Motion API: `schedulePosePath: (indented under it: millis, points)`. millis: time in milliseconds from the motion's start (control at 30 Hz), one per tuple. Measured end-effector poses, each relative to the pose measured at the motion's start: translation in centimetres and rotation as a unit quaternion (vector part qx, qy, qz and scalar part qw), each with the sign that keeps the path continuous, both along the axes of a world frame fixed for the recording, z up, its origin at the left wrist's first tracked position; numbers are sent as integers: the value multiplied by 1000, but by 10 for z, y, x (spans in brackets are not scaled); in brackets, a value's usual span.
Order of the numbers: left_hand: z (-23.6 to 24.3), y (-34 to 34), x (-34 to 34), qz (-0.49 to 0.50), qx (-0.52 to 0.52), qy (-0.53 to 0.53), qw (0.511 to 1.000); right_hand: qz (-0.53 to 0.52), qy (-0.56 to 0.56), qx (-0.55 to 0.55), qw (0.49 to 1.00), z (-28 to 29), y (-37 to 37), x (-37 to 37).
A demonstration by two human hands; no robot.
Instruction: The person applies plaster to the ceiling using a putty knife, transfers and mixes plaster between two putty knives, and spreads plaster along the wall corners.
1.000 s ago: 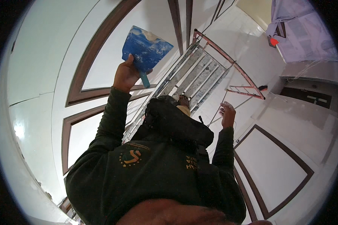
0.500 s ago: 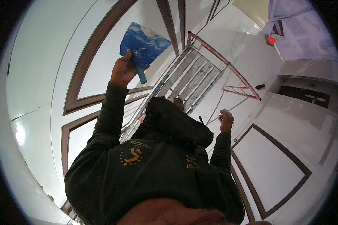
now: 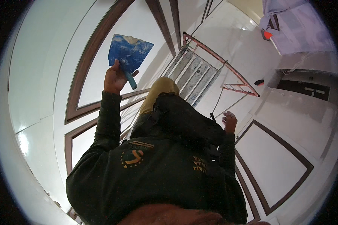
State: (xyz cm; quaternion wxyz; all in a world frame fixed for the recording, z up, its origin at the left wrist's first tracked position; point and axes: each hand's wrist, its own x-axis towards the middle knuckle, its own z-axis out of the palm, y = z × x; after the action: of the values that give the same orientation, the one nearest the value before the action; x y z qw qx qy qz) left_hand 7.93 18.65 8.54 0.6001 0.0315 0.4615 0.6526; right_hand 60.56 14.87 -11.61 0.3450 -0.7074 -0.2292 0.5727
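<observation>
Currently, left of the scaffold platform point(image 3: 192, 76), the left grip point(image 3: 115, 79) is closed on a blue scraper point(image 3: 130, 56); right of the platform, the right grip point(image 3: 230, 123) half-curls, contents unclear.

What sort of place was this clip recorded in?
Probably a room being finished or renovated: there is a stained slatted platform with a reddish metal frame at its far end, and the left hand holds a smeared blue blade.
</observation>
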Motion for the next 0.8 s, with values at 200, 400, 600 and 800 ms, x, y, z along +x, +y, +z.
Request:
schedulePosePath:
  millis: [200,400,600,800]
  points:
    - [0,38,3,-25,3,-17,1000,-1,-37,-14,999,7,-4,-10]
    - [-4,104,11,-96,12,-6,995,-94,-8,27,995,1,69,-8]
    - [5,168,16,-137,-3,45,990,53,-65,200,976,65,220,-33]
    - [17,245,22,-173,12,73,982,34,20,257,966,103,301,-66]
